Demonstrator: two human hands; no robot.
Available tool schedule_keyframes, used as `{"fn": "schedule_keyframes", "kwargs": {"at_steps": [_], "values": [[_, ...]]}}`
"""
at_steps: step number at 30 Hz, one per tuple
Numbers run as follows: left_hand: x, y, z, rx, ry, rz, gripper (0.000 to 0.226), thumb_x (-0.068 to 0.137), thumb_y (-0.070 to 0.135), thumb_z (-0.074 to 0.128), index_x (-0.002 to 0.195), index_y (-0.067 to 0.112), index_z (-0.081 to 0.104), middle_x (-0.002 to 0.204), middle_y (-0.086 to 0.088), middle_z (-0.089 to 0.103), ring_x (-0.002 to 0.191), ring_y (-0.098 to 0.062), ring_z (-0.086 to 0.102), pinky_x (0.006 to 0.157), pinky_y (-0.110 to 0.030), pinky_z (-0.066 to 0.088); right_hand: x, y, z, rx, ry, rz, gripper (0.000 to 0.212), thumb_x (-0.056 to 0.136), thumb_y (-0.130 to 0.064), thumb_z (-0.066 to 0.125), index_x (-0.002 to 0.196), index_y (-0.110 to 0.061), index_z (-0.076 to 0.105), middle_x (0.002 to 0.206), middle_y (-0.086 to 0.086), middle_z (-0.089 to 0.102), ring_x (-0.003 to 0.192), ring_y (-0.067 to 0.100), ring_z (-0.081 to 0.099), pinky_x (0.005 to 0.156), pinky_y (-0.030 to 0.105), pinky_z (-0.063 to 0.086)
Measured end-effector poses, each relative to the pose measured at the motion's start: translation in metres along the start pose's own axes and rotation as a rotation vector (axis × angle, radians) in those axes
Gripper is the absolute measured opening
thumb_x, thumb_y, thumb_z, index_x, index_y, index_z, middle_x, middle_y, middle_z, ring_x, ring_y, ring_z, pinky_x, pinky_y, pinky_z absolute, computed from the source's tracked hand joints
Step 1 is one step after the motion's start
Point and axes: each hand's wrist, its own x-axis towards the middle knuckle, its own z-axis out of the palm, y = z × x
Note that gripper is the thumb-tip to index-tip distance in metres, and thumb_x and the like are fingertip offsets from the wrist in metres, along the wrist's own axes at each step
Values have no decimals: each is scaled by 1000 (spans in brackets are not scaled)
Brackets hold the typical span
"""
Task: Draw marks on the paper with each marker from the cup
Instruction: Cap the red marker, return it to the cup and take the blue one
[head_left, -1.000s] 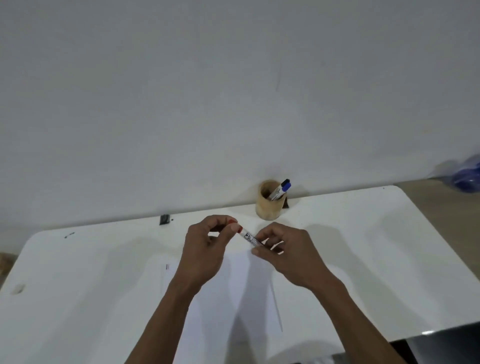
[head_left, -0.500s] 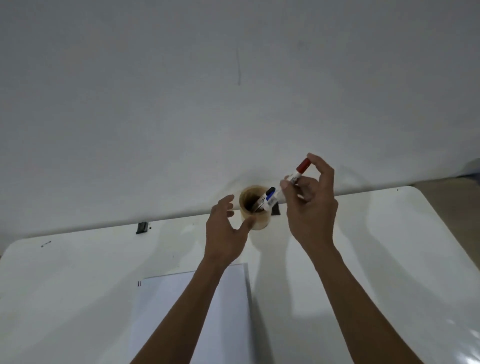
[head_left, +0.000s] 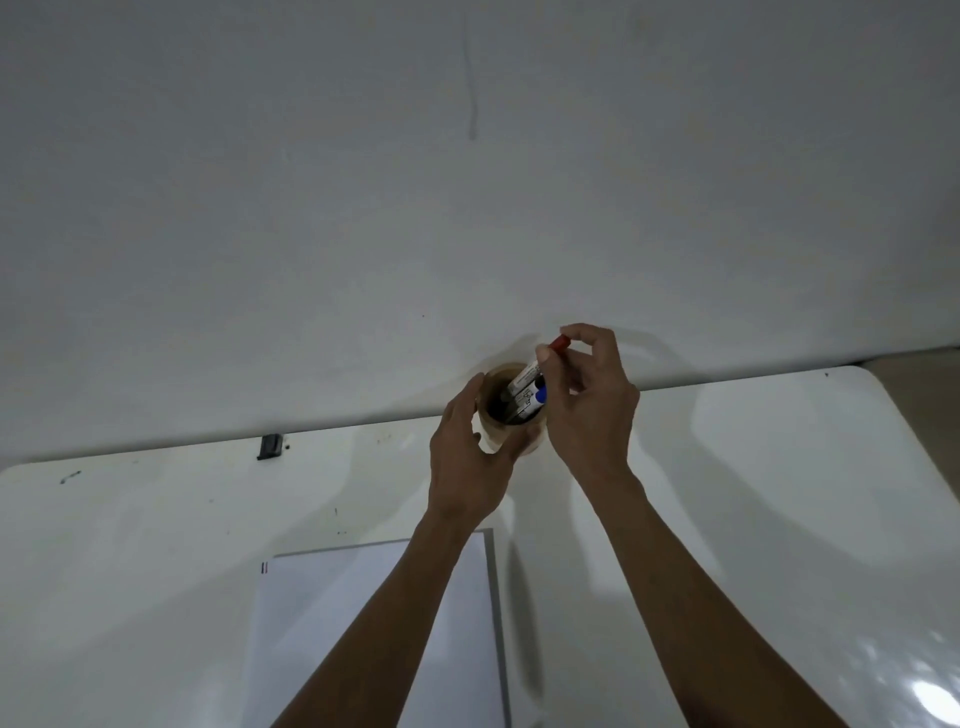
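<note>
A tan cup (head_left: 498, 441) stands at the far edge of the white table (head_left: 753, 493), against the wall. My left hand (head_left: 470, 457) wraps around the cup's left side. My right hand (head_left: 592, 410) pinches the red-capped marker (head_left: 535, 366) by its cap end, and the marker's lower end is inside the cup. A blue-capped marker (head_left: 535, 397) and a dark one lean inside the cup beside it. The white paper (head_left: 363, 623) lies near me, partly under my left forearm, with small red marks at its top left corner (head_left: 265, 568).
A small black clip (head_left: 270, 447) sits at the table's far edge, left of the cup. The wall rises directly behind the cup. The table's rounded right corner (head_left: 878, 384) lies far right.
My hands capped the red marker over the paper, then both moved up to the cup. The right hand has lowered the marker into the cup and the left has closed on the cup.
</note>
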Motion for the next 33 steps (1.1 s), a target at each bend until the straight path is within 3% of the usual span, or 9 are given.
{"fn": "schedule_keyframes", "kwargs": {"at_steps": [4, 9, 12, 16, 20, 26, 30, 33], "values": [[1, -11, 5, -66, 36, -1, 71, 79, 32, 82, 127, 61, 39, 136, 24, 58, 129, -8, 54, 98, -42, 57, -3, 8, 6, -49, -19, 32, 14, 97, -28, 68, 105, -18, 62, 83, -4, 78, 76, 4, 73, 69, 11, 52], [1, -15, 7, -98, 22, -5, 70, 80, 29, 82, 134, 47, 42, 123, 39, 52, 123, 0, 55, 92, -20, 53, -4, 11, 9, -91, -23, 57, 18, 97, -26, 67, 87, -11, 72, 77, -5, 72, 73, -5, 64, 65, 2, 42], [1, -19, 10, -123, 17, -3, 71, 81, 26, 82, 139, 38, 44, 128, 31, 54, 125, -3, 55, 92, -14, 51, -3, 9, 8, -90, -37, 78, 18, 97, -27, 67, 89, -12, 73, 79, -7, 73, 75, -9, 64, 67, 2, 43], [1, -22, 12, -154, 20, -5, 73, 80, 26, 82, 144, 25, 46, 135, 16, 57, 126, -8, 56, 97, -21, 53, -6, 3, -4, -55, 12, 135, 20, 96, -32, 67, 105, -15, 73, 94, -9, 73, 89, -5, 66, 75, 5, 49], [1, -21, 12, -184, 27, -1, 67, 80, 27, 82, 136, 39, 48, 134, 16, 60, 126, -5, 56, 99, -30, 55, -20, 2, -18, 2, 47, 204, 25, 87, -33, 79, 105, -18, 70, 99, -10, 72, 95, 4, 70, 70, 13, 54], [-2, -19, 9, -183, 22, 14, 65, 79, 35, 78, 137, 43, 50, 139, 13, 60, 128, -6, 56, 99, -30, 56, -30, 9, -14, -4, 9, 234, 27, 80, -25, 86, 97, -6, 76, 95, 5, 77, 91, 15, 72, 70, -1, 45], [-4, -15, 8, -175, 33, 4, 64, 81, 30, 78, 129, 57, 45, 132, 18, 62, 123, -2, 58, 93, -15, 53, -30, 10, -10, 14, 12, 239, 24, 82, -22, 84, 97, -5, 78, 93, 6, 78, 90, 16, 72, 69, -1, 44], [-4, -13, 6, -159, 19, -11, 63, 83, 27, 78, 132, 51, 48, 121, 36, 60, 116, 11, 57, 90, -11, 52, -28, 10, -11, 27, 12, 236, 20, 84, -25, 83, 95, -9, 78, 90, 2, 77, 88, 12, 71, 74, 6, 47]]}}
